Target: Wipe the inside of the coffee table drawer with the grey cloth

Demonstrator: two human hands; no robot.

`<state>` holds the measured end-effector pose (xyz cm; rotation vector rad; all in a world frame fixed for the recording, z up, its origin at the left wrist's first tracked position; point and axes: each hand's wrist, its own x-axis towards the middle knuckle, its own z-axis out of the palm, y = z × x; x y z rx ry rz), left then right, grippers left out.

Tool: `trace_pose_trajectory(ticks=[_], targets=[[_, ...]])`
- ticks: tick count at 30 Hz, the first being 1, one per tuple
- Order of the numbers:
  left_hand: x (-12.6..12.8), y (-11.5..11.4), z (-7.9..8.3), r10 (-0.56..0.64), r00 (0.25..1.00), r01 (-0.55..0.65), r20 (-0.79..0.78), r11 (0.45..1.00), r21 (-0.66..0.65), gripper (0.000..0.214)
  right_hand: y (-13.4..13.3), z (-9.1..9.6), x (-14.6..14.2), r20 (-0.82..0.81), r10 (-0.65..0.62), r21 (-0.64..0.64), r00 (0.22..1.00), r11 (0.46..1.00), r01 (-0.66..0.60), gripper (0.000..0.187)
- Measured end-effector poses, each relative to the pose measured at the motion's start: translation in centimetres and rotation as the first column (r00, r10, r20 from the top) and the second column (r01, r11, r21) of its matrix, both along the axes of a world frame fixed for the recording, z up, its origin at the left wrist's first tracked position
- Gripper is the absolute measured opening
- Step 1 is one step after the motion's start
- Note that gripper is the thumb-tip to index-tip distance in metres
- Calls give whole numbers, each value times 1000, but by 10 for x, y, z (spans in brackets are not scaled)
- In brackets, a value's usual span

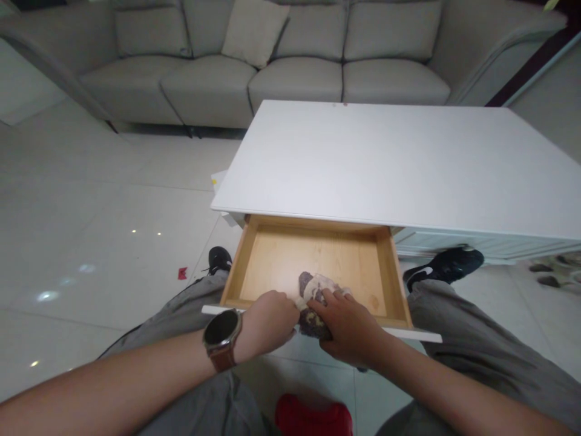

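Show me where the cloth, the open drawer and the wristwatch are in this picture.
cloth (312, 286): head view, on its crumpled top part.
drawer (318, 251): head view, on the bare wooden bottom.
wristwatch (222, 330): head view, on the dark dial.

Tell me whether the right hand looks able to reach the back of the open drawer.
Probably yes: the drawer is pulled out, its floor behind the cloth lies bare, and the right hand rests at its front on that cloth.
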<state>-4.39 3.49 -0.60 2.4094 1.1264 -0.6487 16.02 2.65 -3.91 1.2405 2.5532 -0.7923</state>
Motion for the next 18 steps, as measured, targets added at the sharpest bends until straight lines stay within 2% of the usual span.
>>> trace_pose_trajectory(ticks=[6, 12, 18], targets=[[-3, 0, 1, -8, 1000, 8, 24, 1000, 13, 24, -2, -3, 3, -3, -7, 6, 1000, 1000, 8, 74], [-4, -1, 6, -8, 1000, 8, 2, 999, -31, 27, 1, 1, 1, 43, -2, -38, 999, 999, 3, 75], [-5, -3, 3, 18, 999, -18, 27, 1000, -17, 27, 1, 5, 0, 64, 5, -54, 998, 999, -2, 74]])
